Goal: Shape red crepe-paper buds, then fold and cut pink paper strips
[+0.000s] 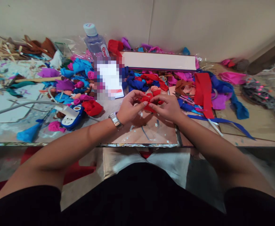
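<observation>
Between my two hands, just above the table's front part, is a red crepe paper flower (147, 98). My left hand (131, 106), with a metal watch (115, 119) on its wrist, pinches the flower from the left. From the right, my right hand (167, 107) grips it with thumb and fingers, which hide part of the paper. Beyond the hands lie dark blue crepe paper (135, 82) and more red paper. To the right, a pair of scissors (183, 97) lies near a wide red paper strip (203, 94).
A clear bottle (95, 44) stands at the back beside a lit phone (111, 77). On the left are a blue-and-white power strip (73, 117) with a grey cable and several rolled paper flowers. A long pale box (158, 61) lies along the back; a blue strip (222, 121) lies right.
</observation>
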{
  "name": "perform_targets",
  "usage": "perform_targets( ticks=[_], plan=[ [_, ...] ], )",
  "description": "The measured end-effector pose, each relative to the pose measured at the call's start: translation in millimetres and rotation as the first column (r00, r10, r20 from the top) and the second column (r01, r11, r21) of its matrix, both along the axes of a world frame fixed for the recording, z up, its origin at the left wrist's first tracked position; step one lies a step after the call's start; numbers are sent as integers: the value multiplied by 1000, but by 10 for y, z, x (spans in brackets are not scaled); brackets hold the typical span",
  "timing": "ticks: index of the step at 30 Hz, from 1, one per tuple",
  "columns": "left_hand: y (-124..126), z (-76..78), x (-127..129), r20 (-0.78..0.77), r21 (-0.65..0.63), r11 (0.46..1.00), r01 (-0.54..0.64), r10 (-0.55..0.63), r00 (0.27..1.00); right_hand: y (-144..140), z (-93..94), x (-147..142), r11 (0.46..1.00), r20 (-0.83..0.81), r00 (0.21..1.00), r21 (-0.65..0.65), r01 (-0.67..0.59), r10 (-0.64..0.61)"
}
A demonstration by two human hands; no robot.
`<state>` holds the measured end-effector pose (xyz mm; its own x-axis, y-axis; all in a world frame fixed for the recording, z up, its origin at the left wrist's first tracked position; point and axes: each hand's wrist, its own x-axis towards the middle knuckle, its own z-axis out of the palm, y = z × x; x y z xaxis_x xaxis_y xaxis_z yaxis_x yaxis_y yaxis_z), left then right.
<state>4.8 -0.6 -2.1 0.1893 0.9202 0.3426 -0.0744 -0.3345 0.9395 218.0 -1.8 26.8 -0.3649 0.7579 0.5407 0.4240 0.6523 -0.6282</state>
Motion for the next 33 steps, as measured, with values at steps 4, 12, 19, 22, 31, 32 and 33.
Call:
perform_targets(
  ticks=[4,12,19,22,31,32,33],
  plan=[
    [6,-17,-4,-3,-4,1000,-2,2,1000,17,-2,-5,999,24,1000,49,13,-14],
    [29,-63,0,18,-16,1000,14,-14,1000,57,-74,27,988,107,992,144,52,-67],
    [31,-66,10,50,-53,995,81,-79,996,75,-87,39,971,113,992,238,33,-62],
    [22,-64,1,2,-47,996,70,-70,998,74,-94,36,965,116,990,261,42,-74],
    [32,-43,-1,114,-102,994,45,-33,993,55,-75,47,987,73,996,152,43,-55],
    [36,-42,1,152,-134,990,50,-30,988,57,-77,50,991,59,997,128,43,-51],
    [39,-41,3,191,-170,984,60,-27,981,59,-83,52,993,46,998,106,47,-52]
  ],
)
